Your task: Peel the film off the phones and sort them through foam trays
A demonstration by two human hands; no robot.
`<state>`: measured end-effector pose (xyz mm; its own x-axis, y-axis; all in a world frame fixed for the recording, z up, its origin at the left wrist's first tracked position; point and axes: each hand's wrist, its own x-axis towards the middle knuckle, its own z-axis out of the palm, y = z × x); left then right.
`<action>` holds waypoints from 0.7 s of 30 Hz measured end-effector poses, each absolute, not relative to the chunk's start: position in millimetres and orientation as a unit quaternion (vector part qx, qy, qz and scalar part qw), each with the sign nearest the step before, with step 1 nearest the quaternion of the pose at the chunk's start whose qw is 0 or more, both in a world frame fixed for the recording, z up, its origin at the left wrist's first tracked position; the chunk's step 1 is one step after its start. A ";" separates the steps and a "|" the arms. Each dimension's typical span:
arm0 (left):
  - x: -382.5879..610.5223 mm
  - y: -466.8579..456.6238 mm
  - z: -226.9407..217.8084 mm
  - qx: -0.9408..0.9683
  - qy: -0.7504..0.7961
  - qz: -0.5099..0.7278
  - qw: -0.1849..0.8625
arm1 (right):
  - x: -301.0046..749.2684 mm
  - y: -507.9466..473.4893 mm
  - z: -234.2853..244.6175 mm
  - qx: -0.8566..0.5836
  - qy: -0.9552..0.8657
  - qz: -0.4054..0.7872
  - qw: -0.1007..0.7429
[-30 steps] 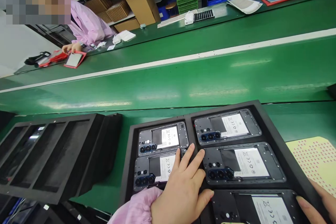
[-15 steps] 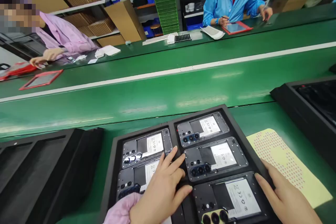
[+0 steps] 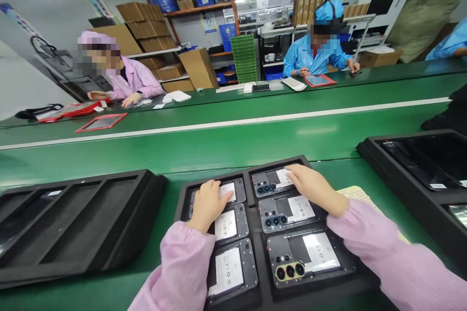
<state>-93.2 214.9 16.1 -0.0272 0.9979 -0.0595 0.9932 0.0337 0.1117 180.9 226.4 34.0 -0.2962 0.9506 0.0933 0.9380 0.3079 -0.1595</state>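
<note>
Probably light, stiff and fragile, these phones (image 3: pixel 270 182) suit an edge grip; left hand (image 3: pixel 207 203) and right hand (image 3: pixel 316 188) curl over two (whether fingers pinch, I can't tell).

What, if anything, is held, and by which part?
It cannot be told; the left hand partly covers one phone, the right hand the right end of another phone.

Six dark phone bodies (image 3: pixel 288 211) are lying flat in two columns of three inside a black foam tray (image 3: pixel 255 233), their white labels (image 3: pixel 301 207) facing up. In the tray's near right slot, one phone (image 3: pixel 310 257) is displaying a yellow camera surround (image 3: pixel 290 271); in its middle and far right slots, two are showing dark blue.
</note>
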 end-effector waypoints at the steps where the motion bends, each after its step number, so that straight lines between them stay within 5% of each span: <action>1: -91.2 214.8 17.7 0.693 0.719 0.012 0.052 | 167.8 235.6 32.3 -0.582 -0.809 0.034 0.073; 21: -96.7 170.2 60.4 0.682 0.726 0.003 0.090 | 149.3 208.0 45.9 -0.618 -0.785 0.051 0.014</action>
<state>-96.7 170.2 60.4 -0.0529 0.9906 -0.1265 0.9896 0.0690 0.1266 149.3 208.0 45.9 -0.2362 0.9708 -0.0421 0.9680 0.2313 -0.0972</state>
